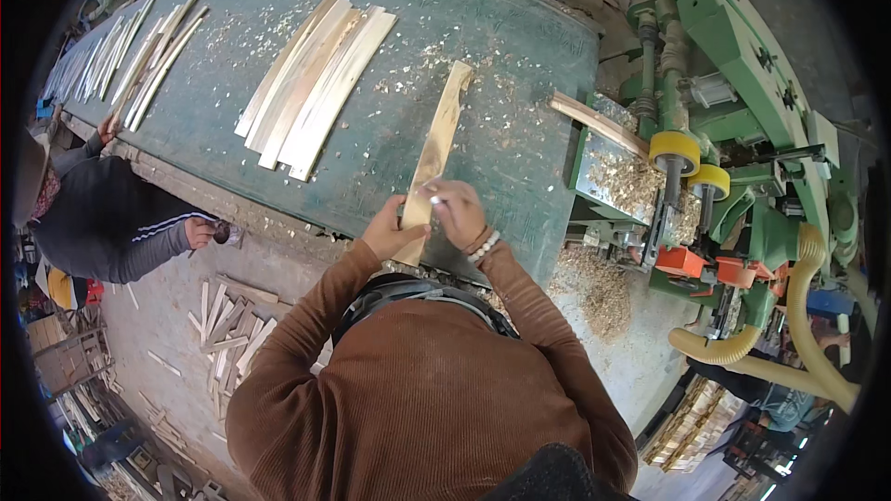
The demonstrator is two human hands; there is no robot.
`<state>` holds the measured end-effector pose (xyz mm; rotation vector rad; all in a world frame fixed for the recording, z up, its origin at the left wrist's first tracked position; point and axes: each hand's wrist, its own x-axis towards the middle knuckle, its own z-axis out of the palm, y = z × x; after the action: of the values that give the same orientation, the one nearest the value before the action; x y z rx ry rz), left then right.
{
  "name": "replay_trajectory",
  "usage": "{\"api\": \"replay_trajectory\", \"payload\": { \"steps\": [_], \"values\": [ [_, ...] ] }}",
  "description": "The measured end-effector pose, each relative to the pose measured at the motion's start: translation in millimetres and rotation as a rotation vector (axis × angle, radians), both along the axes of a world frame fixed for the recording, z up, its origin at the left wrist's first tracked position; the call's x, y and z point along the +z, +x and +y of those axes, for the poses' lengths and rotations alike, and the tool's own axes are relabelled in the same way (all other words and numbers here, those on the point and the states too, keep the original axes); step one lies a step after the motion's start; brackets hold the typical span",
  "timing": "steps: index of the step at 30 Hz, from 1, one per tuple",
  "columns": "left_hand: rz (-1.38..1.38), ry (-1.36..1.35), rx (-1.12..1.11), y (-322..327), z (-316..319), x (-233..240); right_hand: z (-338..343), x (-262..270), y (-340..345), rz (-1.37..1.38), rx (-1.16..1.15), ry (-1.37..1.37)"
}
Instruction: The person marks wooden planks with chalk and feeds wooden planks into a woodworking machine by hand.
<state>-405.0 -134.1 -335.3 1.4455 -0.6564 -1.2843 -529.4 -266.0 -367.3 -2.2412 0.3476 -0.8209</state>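
My left hand (395, 229) grips the near end of a wooden board (437, 139), its thumb laid across the upper face. The board points away from me over the green conveyor belt (515, 174), and its far end has a ragged, notched right edge with a darker patch along the face. Close above the board's right edge, my right hand (456, 212) is curled around a small white stick (436, 200), blurred and partly covered by the fingers. Whether the stick touches the wood cannot be made out. A beaded bracelet circles the right wrist.
Several planed boards (317, 83) lie side by side on the belt, with narrower strips (167, 49) farther left. A co-worker (104, 216) stands there. On the right, a green woodworking machine (731, 35) with yellow rollers (674, 153) holds a strip (592, 118). Offcuts (233, 327) litter the floor.
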Motion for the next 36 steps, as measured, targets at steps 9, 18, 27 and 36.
{"api": "replay_trajectory", "payload": {
  "steps": [9, 18, 27, 36],
  "values": [
    [-0.063, -0.076, 0.082, 1, 6, -6, 14, 28, 1, 0.021, 0.052, -0.115],
    [-0.456, 0.042, 0.002, -31, 7, 1, -12, 22, 15, 0.192, -0.404, -0.108],
    [-0.450, 0.056, 0.032, -21, 12, -1, 42, 59, -28, 0.295, -0.190, -0.203],
    [-0.209, -0.069, 0.135, -35, 16, -4, 16, 52, -11, 0.330, -0.257, -0.122]
  ]
}}
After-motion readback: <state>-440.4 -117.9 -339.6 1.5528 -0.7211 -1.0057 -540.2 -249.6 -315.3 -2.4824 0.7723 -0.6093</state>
